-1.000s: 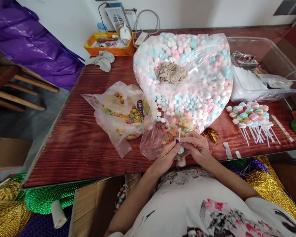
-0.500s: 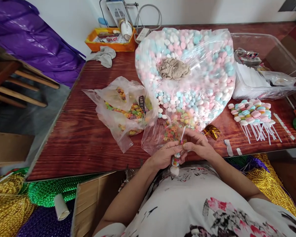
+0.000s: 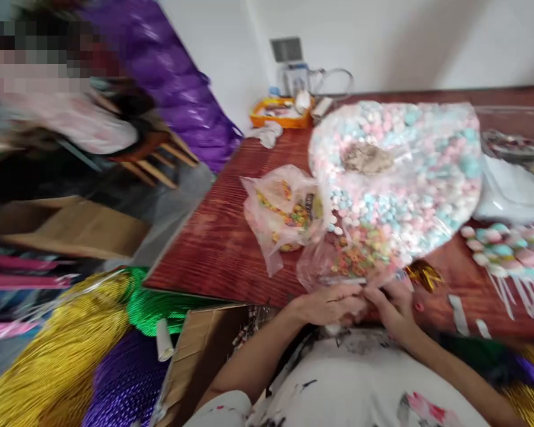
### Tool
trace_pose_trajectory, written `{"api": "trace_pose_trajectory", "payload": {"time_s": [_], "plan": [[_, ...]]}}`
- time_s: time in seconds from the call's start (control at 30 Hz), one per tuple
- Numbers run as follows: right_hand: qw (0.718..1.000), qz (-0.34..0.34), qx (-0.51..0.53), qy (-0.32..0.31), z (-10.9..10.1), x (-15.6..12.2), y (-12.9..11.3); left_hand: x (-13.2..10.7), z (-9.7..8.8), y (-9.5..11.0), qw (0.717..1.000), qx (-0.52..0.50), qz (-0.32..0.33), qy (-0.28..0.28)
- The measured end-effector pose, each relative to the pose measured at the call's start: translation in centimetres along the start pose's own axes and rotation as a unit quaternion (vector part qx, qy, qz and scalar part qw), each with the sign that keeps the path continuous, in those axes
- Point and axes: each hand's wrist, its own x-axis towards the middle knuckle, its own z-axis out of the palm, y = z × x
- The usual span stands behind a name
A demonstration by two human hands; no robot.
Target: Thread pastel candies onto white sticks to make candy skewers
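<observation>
My left hand [image 3: 331, 305] is closed around a candy stick, mostly hidden by the fingers; a white end [image 3: 333, 328] shows blurred beneath them. Against its fingertips, my right hand [image 3: 396, 308] has its thumb and fingers curled together in a pinch; what lies in it is blurred. Just beyond the hands lies a clear bag of small ring candies [image 3: 353, 255]. To its left is another open plastic bag [image 3: 278, 237] with coloured ring candies. Behind stands a large clear bag of pastel candies [image 3: 431, 172], with a crumpled beige cloth [image 3: 367, 159] on top.
Finished-looking candy sticks [image 3: 511, 252] lie at the right, below a clear plastic bin [image 3: 493, 204]. Gold ties [image 3: 423, 274] and white paper scraps [image 3: 459, 314] are near the front edge. An orange tray [image 3: 280, 121] stands at the back. A person [image 3: 84, 121] sits at far left.
The view has swung left, so the table sits further right and a person shows at far left. My left hand now covers the candy stick, and my right hand has shifted to its side.
</observation>
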Motion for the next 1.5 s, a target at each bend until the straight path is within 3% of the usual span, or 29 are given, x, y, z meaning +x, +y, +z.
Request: {"api": "trace_pose_trajectory", "payload": {"time_s": [0.07, 0.13, 0.2, 0.27, 0.33, 0.4, 0.5, 0.67, 0.77, 0.83, 0.87, 0.9, 0.97, 1.03, 1.07, 1.13, 1.2, 1.27, 1.4, 1.5], "plan": [[0.999, 0.009, -0.009, 0.045, 1.2, 1.3, -0.2, -0.7, -0.7, 0.9, 0.99, 0.06, 0.026, 0.126], [0.992, -0.049, -0.084, 0.077, 0.9, 2.4, 0.1, -0.5, -1.6, 0.6, 0.99, 0.019, -0.002, 0.142], [0.963, -0.131, -0.231, 0.046, -0.7, 2.5, 0.3, 0.2, -2.1, -0.6, 0.99, -0.089, -0.052, 0.094], [0.906, -0.217, -0.359, -0.051, -2.5, 1.8, 0.2, 0.7, -2.1, -1.7, 0.978, -0.184, -0.098, 0.021], [0.844, -0.299, -0.422, -0.144, -3.8, 0.9, -0.1, 0.9, -1.7, -2.3, 0.959, -0.243, -0.135, -0.058], [0.797, -0.368, -0.44, -0.187, -4.6, 0.6, -0.3, 1.2, -1.4, -2.4, 0.939, -0.276, -0.164, -0.125], [0.759, -0.419, -0.453, -0.208, -5.3, 1.1, -0.5, 1.8, -1.3, -2.2, 0.922, -0.284, -0.19, -0.183], [0.721, -0.446, -0.453, -0.275, -5.4, 2.3, -1.9, 2.4, -1.5, -1.6, 0.931, -0.215, -0.213, -0.203], [0.749, -0.369, -0.455, -0.31, -4.7, 2.5, -2.4, 2.3, -1.3, -0.4, 0.968, -0.031, -0.176, -0.175], [0.779, -0.263, -0.46, -0.334, -4.2, 2.6, -2.2, 2.1, -1.1, 0.4, 0.974, 0.188, -0.089, -0.087], [0.794, -0.204, -0.461, -0.339, -4.1, 2.8, -2.1, 2.0, -0.9, 0.6, 0.952, 0.305, -0.032, -0.025], [0.809, -0.146, -0.457, -0.34, -4.1, 3.0, -1.9, 1.8, -0.7, 0.7, 0.911, 0.41, 0.03, 0.039], [0.838, -0.037, -0.433, -0.332, -4.3, 3.6, -1.6, 1.4, -0.4, 0.3, 0.803, 0.561, 0.147, 0.135], [0.865, 0.072, -0.374, -0.327, -4.7, 4.1, -1.5, 1.2, -0.2, -0.6, 0.707, 0.643, 0.239, 0.174], [0.874, 0.127, -0.333, -0.332, -4.9, 4.3, -1.4, 1.1, -0.1, -1.1, 0.673, 0.665, 0.27, 0.178], [0.882, 0.218, -0.252, -0.332, -5.1, 4.4, -1.3, 1.3, 0.2, -1.8, 0.641, 0.684, 0.296, 0.184], [0.891, 0.252, -0.204, -0.317, -5.2, 4.2, -1.2, 1.7, 0.5, -2.1, 0.654, 0.676, 0.277, 0.195], [0.907, 0.224, -0.199, -0.297, -5.5, 3.9, -1.1, 2.3, 0.9, -1.9, 0.701, 0.645, 0.23, 0.202], [0.92, 0.044, -0.302, -0.247, -8.4, 3.9, -1.1, 3.3, 1.2, -1.3, 0.833, 0.494, 0.139, 0.205], [0.889, -0.054, -0.429, -0.151, -12.0, 4.6, -0.7, 3.8, 1.3, -1.2, 0.917, 0.297, 0.119, 0.24]]}}
